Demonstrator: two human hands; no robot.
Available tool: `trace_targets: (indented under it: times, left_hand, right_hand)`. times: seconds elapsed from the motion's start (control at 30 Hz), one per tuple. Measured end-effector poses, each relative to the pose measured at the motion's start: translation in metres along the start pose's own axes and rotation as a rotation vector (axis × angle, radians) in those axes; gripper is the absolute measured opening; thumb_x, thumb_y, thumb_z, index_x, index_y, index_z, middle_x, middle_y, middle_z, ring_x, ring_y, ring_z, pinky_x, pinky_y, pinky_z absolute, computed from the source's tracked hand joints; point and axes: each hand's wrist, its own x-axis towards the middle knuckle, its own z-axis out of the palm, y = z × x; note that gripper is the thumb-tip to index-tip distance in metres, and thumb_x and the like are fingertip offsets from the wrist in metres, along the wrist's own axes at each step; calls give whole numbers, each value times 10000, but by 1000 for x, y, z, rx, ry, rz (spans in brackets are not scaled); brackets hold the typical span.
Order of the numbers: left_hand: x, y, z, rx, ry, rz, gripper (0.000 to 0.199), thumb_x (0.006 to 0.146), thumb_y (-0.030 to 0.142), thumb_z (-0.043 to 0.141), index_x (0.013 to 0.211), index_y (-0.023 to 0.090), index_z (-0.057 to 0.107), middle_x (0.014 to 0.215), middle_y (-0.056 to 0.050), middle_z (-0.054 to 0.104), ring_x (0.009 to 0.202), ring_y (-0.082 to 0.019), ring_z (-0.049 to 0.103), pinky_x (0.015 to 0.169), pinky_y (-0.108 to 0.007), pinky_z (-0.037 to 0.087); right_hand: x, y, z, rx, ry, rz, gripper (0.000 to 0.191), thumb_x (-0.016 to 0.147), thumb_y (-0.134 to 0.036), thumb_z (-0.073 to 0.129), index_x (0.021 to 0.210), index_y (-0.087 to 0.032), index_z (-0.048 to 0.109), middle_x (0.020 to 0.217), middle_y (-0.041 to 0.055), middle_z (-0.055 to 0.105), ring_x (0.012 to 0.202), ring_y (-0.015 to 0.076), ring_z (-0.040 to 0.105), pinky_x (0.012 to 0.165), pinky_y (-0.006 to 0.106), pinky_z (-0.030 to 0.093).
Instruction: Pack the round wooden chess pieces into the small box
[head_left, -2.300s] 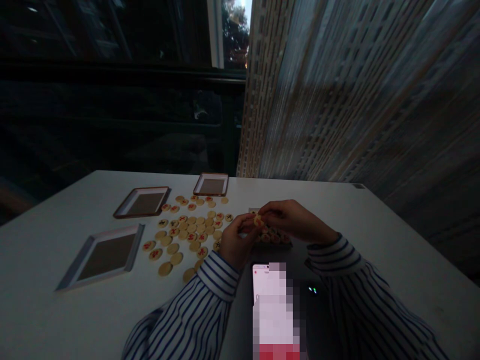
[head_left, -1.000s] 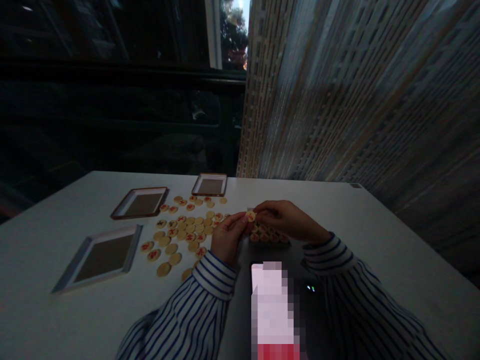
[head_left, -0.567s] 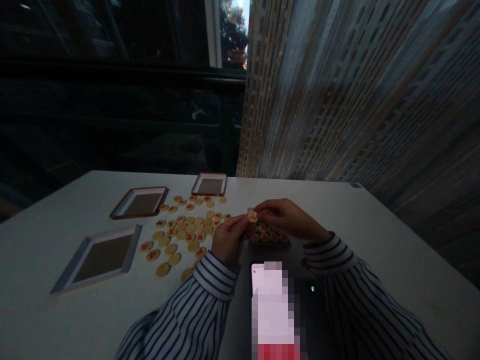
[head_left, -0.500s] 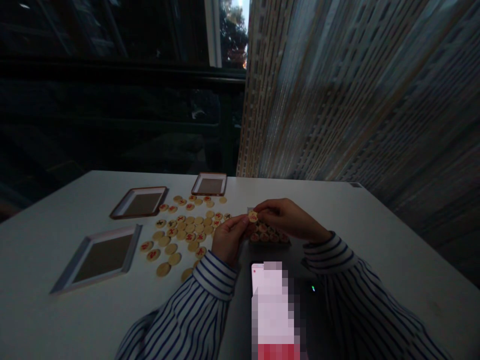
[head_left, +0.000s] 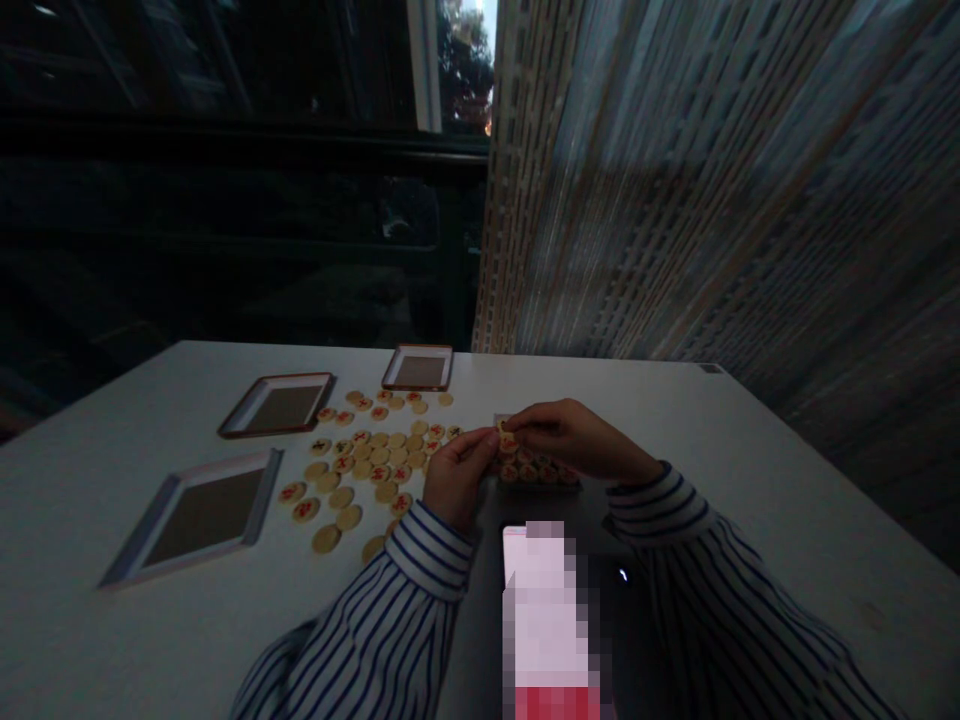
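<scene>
Round wooden pieces with red characters [head_left: 528, 472] lie in rows in a small box [head_left: 541, 487] near the table's middle. My right hand [head_left: 566, 432] reaches over the box from the right, its fingertips closed on a wooden piece [head_left: 504, 426] at the box's far left corner. At the box's left edge is my left hand [head_left: 461, 468], thumb and forefinger pressed together; whether anything is between them is too dark to tell. Many loose wooden pieces [head_left: 380, 456], some with red or dark characters and some plain, are spread left of my left hand.
Three shallow trays or lids stand on the white table [head_left: 637, 385]: one at the back [head_left: 418, 367], one at the back left [head_left: 277, 405], one nearer on the left [head_left: 206, 512]. A lit phone [head_left: 551, 620] lies in front of the box.
The piece held between my hands has moved slightly away, into the box's far left corner, under my right fingertips. My left hand has stayed nearly still.
</scene>
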Motion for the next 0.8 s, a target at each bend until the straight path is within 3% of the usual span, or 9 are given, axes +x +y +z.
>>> trace_targets:
  times: [0.8]
  left_hand:
    - [-2, 1, 2, -115, 13, -45, 339, 535, 218, 757, 851, 143, 661, 679, -15, 684, 589, -89, 619, 572, -176, 491]
  right_hand:
    - [0, -3, 1, 54, 24, 74, 203, 779, -244, 529, 936, -162, 629, 878, 45, 666, 808, 143, 608, 742, 281, 477]
